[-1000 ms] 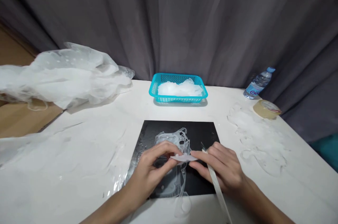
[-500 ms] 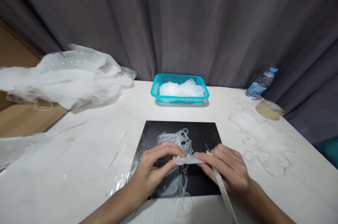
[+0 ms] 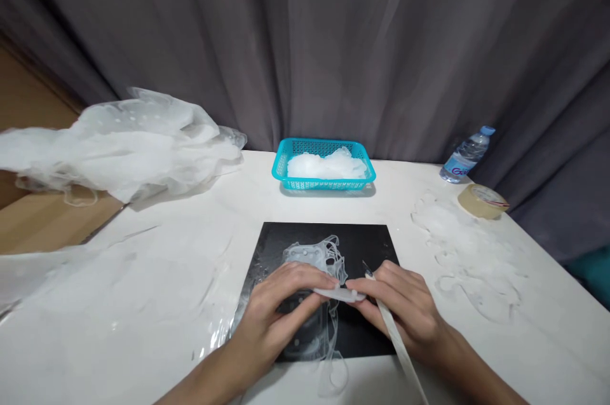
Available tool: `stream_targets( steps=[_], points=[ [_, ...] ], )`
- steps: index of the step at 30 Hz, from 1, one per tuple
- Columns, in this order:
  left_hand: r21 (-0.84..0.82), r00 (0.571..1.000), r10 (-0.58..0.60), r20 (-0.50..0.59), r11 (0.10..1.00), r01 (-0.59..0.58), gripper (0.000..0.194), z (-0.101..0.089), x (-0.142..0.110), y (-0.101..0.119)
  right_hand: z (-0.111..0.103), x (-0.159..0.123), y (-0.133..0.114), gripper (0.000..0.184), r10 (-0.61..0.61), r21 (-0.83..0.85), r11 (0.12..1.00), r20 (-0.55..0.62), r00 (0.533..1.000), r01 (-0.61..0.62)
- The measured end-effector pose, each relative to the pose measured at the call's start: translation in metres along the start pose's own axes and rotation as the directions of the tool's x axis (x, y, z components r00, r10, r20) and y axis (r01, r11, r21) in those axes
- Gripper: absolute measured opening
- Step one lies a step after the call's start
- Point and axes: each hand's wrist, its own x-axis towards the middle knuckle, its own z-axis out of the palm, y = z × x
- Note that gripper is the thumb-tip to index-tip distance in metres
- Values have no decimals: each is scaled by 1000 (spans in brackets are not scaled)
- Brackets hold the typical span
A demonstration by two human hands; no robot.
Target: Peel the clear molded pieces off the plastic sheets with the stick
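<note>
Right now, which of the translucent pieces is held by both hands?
The small translucent piece, pinched by the left hand and right hand above the black mat. The larger tray-like piece lies on that mat; other whitish pieces sit in the turquoise basket.

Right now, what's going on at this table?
A person's bare left hand and right hand have a small whitish piece between their fingertips, above a black board. The right hand also holds a slim white-handled blade, its tip pointing away from the person. Under the hands, a translucent moulded sheet and stringy strips lie on the board. Behind it, a turquoise basket holds a whitish heap.
</note>
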Motion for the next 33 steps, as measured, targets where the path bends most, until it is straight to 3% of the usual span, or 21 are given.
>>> stream_targets(
  steps=[4,8,11,14,18,22,24,26,30,33],
  points=[
    [40,1000,-14,14,999,13,23,-1,-1,-2,-1,0,0,16,2,-40,999,6,1000,-2],
    [241,997,35,72,969,-52,19,-10,2,-7,2,-2,2,17,-14,-99,995,2,1000,15],
    [377,999,-34,30,926,21,13,-27,19,-15,3,-1,7,27,47,-113,992,-42,998,-51],
    [471,987,-110,-119,869,153,26,-54,59,-30,4,1,16,32,94,-131,985,-113,989,-109],
    [601,972,-15,-237,783,158,36,-84,133,-54,10,0,23,29,65,-193,977,-112,992,-86],
    [690,986,21,-165,717,100,28,-88,178,-73,18,-1,26,24,6,-242,970,-46,999,-17],
    [714,993,28,-117,697,64,25,-83,175,-80,21,-3,29,23,-5,-249,968,-10,1000,2],
    [722,997,33,-65,691,24,23,-78,157,-83,23,-7,30,22,41,-247,968,11,999,-37],
    [686,997,22,67,725,-62,25,-74,91,-67,33,-16,23,28,254,-160,957,46,966,-244],
    [596,973,-31,229,794,-115,18,-71,42,-46,48,-20,10,40,352,-123,932,91,932,-340]
  ],
)
